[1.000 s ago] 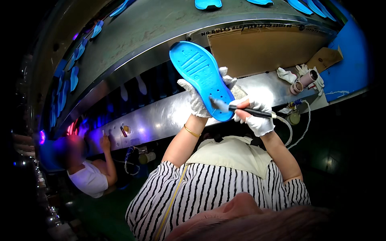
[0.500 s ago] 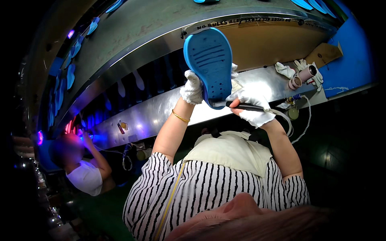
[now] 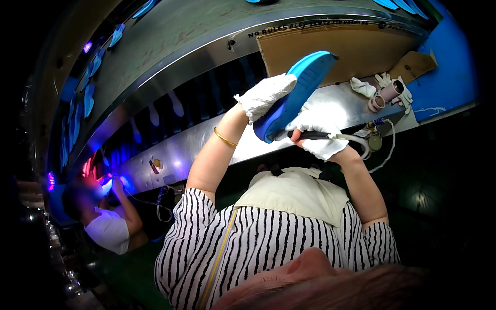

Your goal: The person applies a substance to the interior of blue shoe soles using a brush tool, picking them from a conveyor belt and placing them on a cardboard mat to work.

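Note:
A blue shoe sole [image 3: 305,82] is held up above the metal bench, tilted so that its side edge and part of its face show. My left hand [image 3: 267,97], in a white glove, grips it along the left side; the fingers behind the sole are hidden. In my right hand [image 3: 324,135], also gloved but with bare fingertips, is a slim black-handled tool [image 3: 313,135] with a pale hose [image 3: 361,142] running from its back end. The tool's tip is close to the lower end of the sole; whether they touch, I cannot tell.
Beyond the bench [image 3: 206,147] runs a green conveyor belt [image 3: 206,26] carrying blue soles. A cardboard sheet [image 3: 351,51] leans below it. White gloves [image 3: 364,89] and pinkish rolls [image 3: 391,90] lie at right. Another person [image 3: 108,227] works at far left.
My left hand has turned the sole from face-on to nearly edge-on, its top leaning right. The right hand keeps the tool near the sole's lower end.

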`<state>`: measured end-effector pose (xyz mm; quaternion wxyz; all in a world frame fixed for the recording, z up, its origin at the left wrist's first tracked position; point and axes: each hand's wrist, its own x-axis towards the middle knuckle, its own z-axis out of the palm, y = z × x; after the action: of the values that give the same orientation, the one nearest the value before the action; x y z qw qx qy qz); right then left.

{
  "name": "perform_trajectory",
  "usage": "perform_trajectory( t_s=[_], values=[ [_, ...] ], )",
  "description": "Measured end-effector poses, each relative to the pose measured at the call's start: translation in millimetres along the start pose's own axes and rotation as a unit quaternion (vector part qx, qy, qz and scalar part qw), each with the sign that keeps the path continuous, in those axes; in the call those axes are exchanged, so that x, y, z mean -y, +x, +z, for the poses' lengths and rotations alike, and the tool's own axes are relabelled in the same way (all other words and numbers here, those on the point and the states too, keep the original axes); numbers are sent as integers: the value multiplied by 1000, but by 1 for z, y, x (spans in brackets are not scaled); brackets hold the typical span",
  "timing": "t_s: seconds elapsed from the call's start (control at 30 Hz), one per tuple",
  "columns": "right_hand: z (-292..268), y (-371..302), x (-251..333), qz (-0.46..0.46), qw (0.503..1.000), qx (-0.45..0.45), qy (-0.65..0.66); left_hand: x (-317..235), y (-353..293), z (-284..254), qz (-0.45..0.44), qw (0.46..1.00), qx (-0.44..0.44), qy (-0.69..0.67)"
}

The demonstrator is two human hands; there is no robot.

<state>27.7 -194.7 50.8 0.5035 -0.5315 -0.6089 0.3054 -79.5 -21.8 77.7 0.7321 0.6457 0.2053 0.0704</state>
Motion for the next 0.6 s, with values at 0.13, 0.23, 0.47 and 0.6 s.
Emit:
perform_trajectory(
  t_s=[0.13,0.23,0.47,0.6],
  values=[
    [-11,4,-2,23,996,15,81,6,7,4,-38,999,-32,19],
    [-4,4,-7,68,991,-25,112,-2,9,6,-54,995,-34,73],
    [-22,7,-5,80,987,-2,139,6,11,1,-58,997,-39,26],
    [-26,4,-9,19,999,-19,37,6,13,-4,-49,998,-37,3]
  ],
)
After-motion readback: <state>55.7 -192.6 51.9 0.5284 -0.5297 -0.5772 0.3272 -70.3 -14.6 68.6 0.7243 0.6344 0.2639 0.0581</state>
